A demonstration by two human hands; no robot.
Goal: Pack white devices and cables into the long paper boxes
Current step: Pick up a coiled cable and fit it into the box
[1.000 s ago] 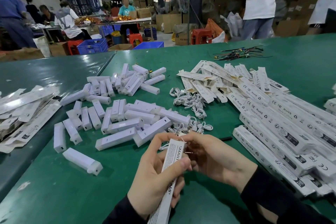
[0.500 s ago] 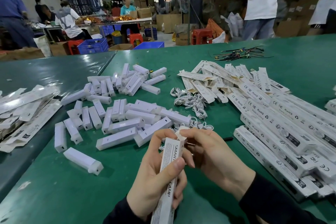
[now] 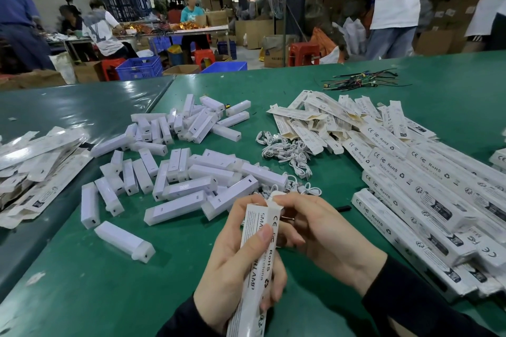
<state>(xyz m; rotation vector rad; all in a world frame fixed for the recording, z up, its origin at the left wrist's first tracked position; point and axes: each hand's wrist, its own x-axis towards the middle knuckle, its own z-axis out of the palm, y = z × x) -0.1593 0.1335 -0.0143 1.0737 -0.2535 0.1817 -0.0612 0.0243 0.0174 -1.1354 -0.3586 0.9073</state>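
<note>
My left hand (image 3: pixel 235 262) grips a long white paper box (image 3: pixel 256 276), which stands nearly upright near the table's front edge. At the box's top end my right hand (image 3: pixel 320 230) pinches the end flap (image 3: pixel 275 197). Several loose white devices (image 3: pixel 191 172) lie scattered on the green table (image 3: pixel 109 295) beyond my hands. Behind them, right of centre, a tangle of white cables (image 3: pixel 284 150) is heaped up. Whether the held box has anything inside is hidden.
Filled long boxes (image 3: pixel 427 200) lie in rows at the right. Flat unfolded boxes (image 3: pixel 315 120) are piled behind the cables, and more flat ones (image 3: pixel 35 161) at the left. Dark cable ties (image 3: pixel 361 81) lie far back. People work and stand beyond the table.
The box has turned in my left hand, so its side with the CE print now faces me. My right fingers have stayed at its top end flap.
</note>
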